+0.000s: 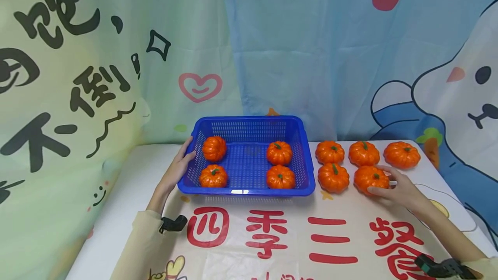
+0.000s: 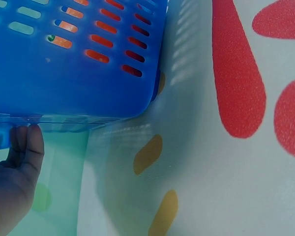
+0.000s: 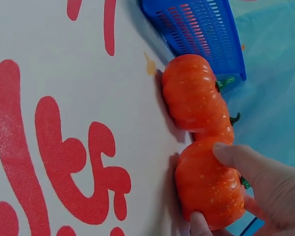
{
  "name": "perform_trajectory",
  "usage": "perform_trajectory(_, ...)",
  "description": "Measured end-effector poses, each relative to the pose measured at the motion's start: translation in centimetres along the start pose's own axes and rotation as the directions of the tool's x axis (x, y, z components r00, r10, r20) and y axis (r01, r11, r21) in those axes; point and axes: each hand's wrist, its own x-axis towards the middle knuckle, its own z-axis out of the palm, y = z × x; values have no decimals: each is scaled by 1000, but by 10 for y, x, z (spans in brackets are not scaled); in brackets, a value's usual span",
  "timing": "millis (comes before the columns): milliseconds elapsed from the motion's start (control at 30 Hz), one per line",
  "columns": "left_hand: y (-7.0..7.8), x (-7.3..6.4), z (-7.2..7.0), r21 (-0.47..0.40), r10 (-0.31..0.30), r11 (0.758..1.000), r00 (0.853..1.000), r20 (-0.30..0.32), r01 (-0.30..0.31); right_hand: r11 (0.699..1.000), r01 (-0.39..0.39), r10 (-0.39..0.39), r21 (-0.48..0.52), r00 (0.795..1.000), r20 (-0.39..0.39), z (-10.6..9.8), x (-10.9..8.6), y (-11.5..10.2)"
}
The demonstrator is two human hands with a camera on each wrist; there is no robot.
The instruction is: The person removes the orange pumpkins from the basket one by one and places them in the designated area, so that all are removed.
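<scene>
In the head view my right hand (image 1: 400, 189) grips an orange toy pumpkin (image 1: 371, 179), the front one on the right. The right wrist view shows the thumb on top of this pumpkin (image 3: 209, 184) and a finger at its lower side. Left of it sits another pumpkin (image 1: 333, 178). My left hand (image 1: 177, 170) holds the left side of a blue plastic basket (image 1: 245, 192), thumb by the rim. From the left wrist, the fingers (image 2: 32, 152) show against the basket's edge. Inside the basket lie two pumpkins on the left (image 1: 214, 148) and two on the right (image 1: 279, 153).
Behind the held pumpkin, three more pumpkins stand in a row, with one pumpkin (image 1: 402, 155) at the far right. A printed cloth (image 1: 292, 228) with red characters covers the table's front. A curtain (image 1: 284, 55) hangs behind, and a thin cable (image 1: 443, 193) runs along the right side.
</scene>
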Motion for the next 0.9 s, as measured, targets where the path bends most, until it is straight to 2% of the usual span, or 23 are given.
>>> perform_trajectory(200,0,0,1,-7,3,1000,1000,4,-2,1000,18,-19,-14,1000,-25,3,1,3)
perform_trajectory(467,2,-2,0,-4,1,1000,1000,-4,-1,991,104,-113,-80,987,-117,10,-2,-1)
perform_trajectory(700,1,1,0,-1,5,1000,1000,3,-5,990,86,-101,-108,985,-142,9,-5,-7)
perform_trajectory(800,0,1,0,1,4,1000,1000,3,-4,988,92,-119,-128,966,-228,8,-9,-11)
perform_trajectory(900,-1,1,0,2,1,1000,1000,-1,-1,979,121,-169,-162,930,-328,6,-14,-20)
